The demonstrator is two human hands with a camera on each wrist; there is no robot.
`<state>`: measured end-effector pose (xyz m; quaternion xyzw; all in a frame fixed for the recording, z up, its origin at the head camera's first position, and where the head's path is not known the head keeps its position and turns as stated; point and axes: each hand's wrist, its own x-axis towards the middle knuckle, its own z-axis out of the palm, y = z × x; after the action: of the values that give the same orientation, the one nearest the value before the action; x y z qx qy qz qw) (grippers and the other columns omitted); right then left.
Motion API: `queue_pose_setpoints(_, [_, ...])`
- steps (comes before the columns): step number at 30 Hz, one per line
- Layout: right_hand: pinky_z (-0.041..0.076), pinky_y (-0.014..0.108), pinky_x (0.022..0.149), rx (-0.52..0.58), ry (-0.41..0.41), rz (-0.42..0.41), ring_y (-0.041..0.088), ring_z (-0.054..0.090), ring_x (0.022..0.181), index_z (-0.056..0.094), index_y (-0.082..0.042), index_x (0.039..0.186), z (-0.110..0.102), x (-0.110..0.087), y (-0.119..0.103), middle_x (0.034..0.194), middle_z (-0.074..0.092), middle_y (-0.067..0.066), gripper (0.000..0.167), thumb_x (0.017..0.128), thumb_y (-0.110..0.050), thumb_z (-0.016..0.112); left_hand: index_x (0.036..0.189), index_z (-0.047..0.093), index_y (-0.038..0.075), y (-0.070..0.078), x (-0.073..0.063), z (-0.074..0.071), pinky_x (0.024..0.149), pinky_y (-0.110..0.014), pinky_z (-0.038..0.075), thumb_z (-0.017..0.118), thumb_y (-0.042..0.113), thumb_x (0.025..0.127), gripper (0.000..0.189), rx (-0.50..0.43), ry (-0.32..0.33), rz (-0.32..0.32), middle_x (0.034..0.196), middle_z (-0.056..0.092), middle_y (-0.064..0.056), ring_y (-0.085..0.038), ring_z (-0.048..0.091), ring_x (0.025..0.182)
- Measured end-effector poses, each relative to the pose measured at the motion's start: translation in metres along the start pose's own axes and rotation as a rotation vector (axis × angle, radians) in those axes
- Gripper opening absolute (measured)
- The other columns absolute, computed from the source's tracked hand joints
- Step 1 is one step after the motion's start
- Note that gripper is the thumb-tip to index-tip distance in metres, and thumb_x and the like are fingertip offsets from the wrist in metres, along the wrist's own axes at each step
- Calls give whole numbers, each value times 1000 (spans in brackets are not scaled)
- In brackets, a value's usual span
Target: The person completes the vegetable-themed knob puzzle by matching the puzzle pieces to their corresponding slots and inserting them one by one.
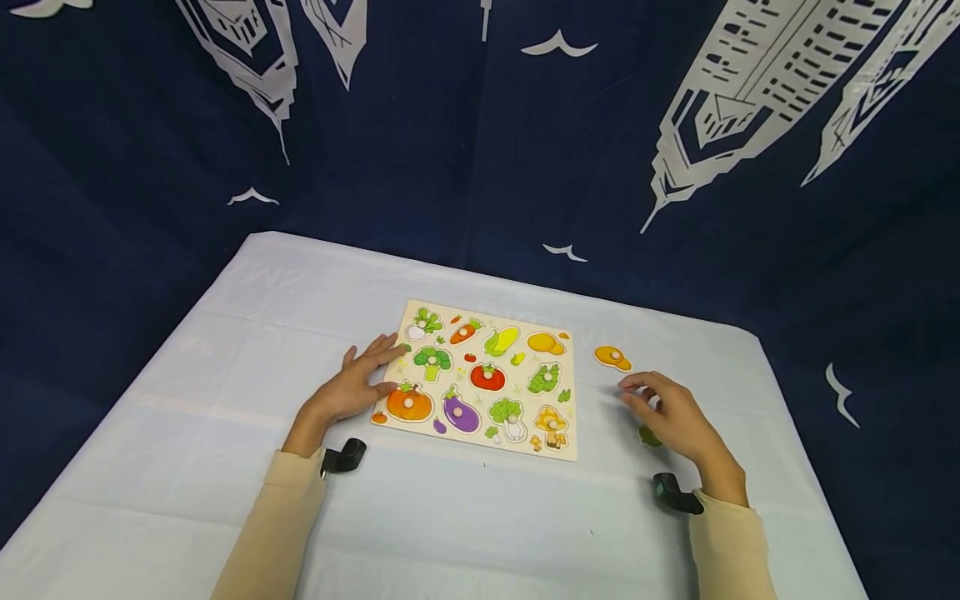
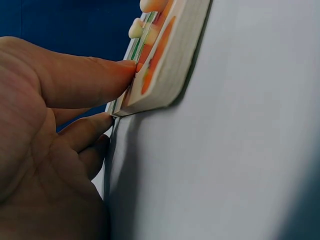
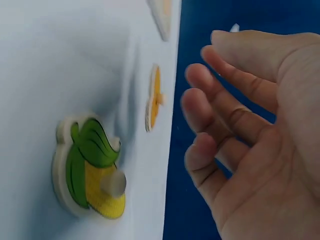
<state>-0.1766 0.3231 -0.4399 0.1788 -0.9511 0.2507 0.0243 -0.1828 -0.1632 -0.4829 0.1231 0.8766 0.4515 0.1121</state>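
Note:
A wooden vegetable puzzle board (image 1: 480, 444) lies on the white-covered table. My left hand (image 1: 352, 385) rests at its left edge, fingers extended along the side. Up close, the left thumb (image 2: 90, 80) presses on the board's top near a corner, with other fingertips at its edge. Over the table right of the board, my right hand (image 1: 670, 414) hovers holding nothing, its fingers loosely bent. Just beyond these fingers lies a yellow-orange potato piece (image 1: 608, 356) with a knob. A corn piece (image 3: 102, 192) lies below the hand, mostly hidden in the head view.
Knobbed pieces such as the tomato (image 1: 487, 377) and eggplant (image 1: 463, 417) sit in the board. The corn space (image 1: 501, 340) and potato space (image 1: 543, 343) show printed pictures without knobs. A dark blue curtain (image 1: 420, 183) hangs behind the table (image 1: 465, 533).

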Motion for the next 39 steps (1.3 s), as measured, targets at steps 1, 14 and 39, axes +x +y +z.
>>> queue_pose_setpoints(1, [46, 22, 67, 9, 1, 18, 11, 56, 87, 69, -5, 113, -1, -2, 2, 104, 69, 4, 20, 98, -17, 66, 151, 42, 2, 0, 0, 0, 122, -55, -15, 64, 3, 93, 62, 0, 0, -2, 167, 20, -14, -32, 5, 157])
queue_pose_setpoints(14, [45, 20, 72, 7, 64, 137, 3, 54, 91, 69, -10, 115, -11, -20, 17, 110, 70, 8, 20, 100, -21, 63, 151, 42, 2, 1, -1, 2, 123, -54, -15, 64, 3, 93, 62, -2, 1, -8, 167, 19, -13, -32, 4, 157])
queue_pose_setpoints(39, [47, 23, 73, 12, -2, 204, 14, 57, 93, 74, -12, 106, -12, -44, 44, 112, 70, 12, 19, 93, 0, 66, 151, 42, 2, 0, 0, 1, 123, -55, -15, 64, 2, 93, 62, 2, 7, 8, 167, 20, -14, -32, 5, 157])
